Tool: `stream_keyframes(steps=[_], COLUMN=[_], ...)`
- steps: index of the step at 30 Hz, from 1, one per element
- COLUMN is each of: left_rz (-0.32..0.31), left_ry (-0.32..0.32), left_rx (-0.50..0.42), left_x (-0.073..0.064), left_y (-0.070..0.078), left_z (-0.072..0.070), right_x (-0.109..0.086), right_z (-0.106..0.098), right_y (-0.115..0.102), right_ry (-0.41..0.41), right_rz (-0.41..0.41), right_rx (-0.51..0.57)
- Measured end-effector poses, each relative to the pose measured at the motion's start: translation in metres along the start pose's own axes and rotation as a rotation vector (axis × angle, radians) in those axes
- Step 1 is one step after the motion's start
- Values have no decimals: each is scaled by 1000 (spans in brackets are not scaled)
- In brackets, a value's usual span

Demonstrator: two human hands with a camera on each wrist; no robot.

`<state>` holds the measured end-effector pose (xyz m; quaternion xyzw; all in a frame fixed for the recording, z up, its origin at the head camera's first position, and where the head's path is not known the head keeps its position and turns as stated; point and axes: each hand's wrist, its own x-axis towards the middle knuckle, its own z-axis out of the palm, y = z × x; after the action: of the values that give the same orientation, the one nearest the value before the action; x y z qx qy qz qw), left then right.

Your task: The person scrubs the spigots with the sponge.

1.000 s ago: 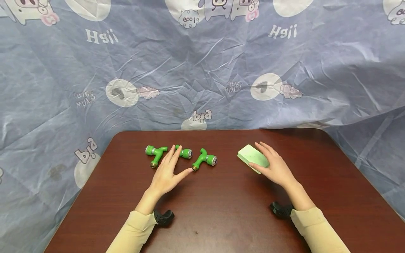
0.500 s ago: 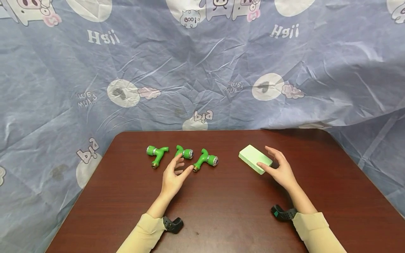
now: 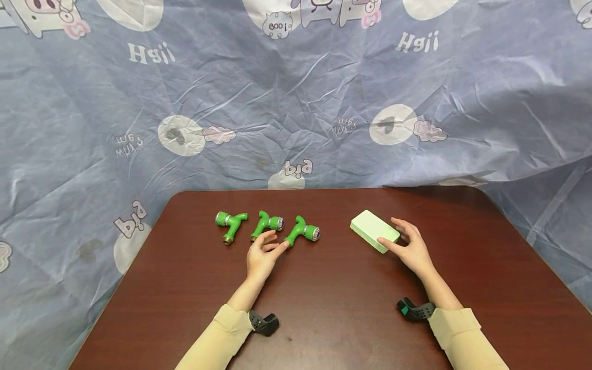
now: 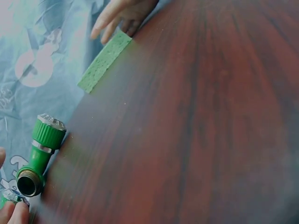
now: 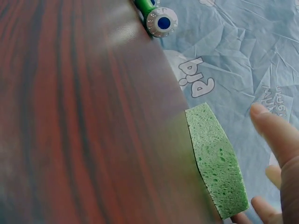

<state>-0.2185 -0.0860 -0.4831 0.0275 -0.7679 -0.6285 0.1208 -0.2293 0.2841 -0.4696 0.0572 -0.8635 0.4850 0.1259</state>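
Green tap (image 4: 40, 157) near left hand (image 4: 17, 215); sponge (image 4: 104, 62) by right hand (image 4: 125, 12); reddish-brown table (image 4: 187, 116).

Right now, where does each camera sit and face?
Head: worn on the head, looking forward and down at green taps and sponge; left hand and right hand show.
Left wrist: worn there, facing across the table; left fingertips low left, right hand at top.
Right wrist: worn there, facing the sponge; right fingers at right.
Both wrist views share the sponge and table.
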Motion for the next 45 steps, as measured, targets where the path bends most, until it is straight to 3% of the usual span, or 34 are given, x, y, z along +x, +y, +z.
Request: stream_keyframes(steps=[14, 24, 32, 37, 41, 45], left_rz=[72, 124, 191, 221, 201, 165], left_ry=[57, 79, 93, 115, 108, 91], left_rx=[218, 410, 443, 370, 308, 233], left_x=[5, 8, 9, 8, 7, 8], left_y=[-1, -1, -2, -1, 0, -2], left_z=[10, 17, 18, 17, 17, 16], right_x=[1, 2, 2, 3, 2, 0], right_z=[2, 3, 1, 2, 2, 3], right_y=[6, 7, 5, 2, -3, -10], right_ry=[-21, -72, -65, -24, -14, -47], right_rz=[69, 71, 84, 56, 56, 83], right_rx=[-77, -135, -94, -51, 4, 136])
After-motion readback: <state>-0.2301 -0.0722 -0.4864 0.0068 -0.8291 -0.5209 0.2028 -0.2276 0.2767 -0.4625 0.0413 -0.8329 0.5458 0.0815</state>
